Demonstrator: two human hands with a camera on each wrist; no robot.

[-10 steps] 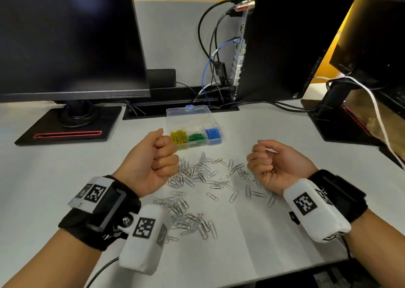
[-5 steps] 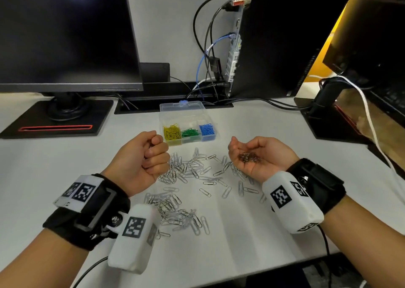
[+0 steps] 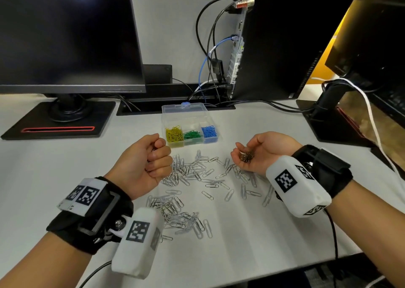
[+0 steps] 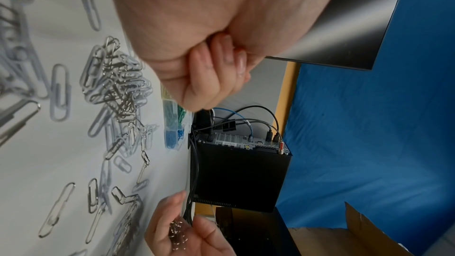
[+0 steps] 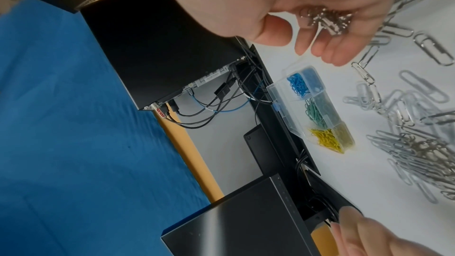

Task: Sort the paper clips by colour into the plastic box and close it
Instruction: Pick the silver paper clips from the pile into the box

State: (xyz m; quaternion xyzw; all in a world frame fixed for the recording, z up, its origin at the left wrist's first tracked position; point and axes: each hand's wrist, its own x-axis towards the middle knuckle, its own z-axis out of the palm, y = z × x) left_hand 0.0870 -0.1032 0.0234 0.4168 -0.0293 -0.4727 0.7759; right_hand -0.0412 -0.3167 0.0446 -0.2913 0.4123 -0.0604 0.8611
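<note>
white desk [image 3: 252,233] underneath everything, with a dark monitor [image 3: 65,36] on its stand behind and left of the plastic box, and a black computer case [image 3: 285,42] with cables plugged in behind and right of the box.

plastic box [image 3: 186,109] near the back of the desk, clear, lid open and standing up behind. three compartments in the front row: yellow clips [image 3: 174,134] in the left one, green clips [image 3: 192,134] in the middle, blue clips [image 3: 209,131] in the right. whether further compartments sit behind cannot be told.

in front of the box, loose silver clips [image 3: 197,174] scattered flat on the desk, thicker in a heap toward the near left.

left hand [image 3: 142,167], in front and left of the box, above the clips, curled into a tight fist, fingertips [image 4: 221,65] tucked into the palm; whether anything is inside cannot be told.

right hand [image 3: 260,154], in front and right of the box, palm up, cupped, fingers loosely bent around a small bunch of small silver clips [image 3: 246,156] lying in the palm.
</note>
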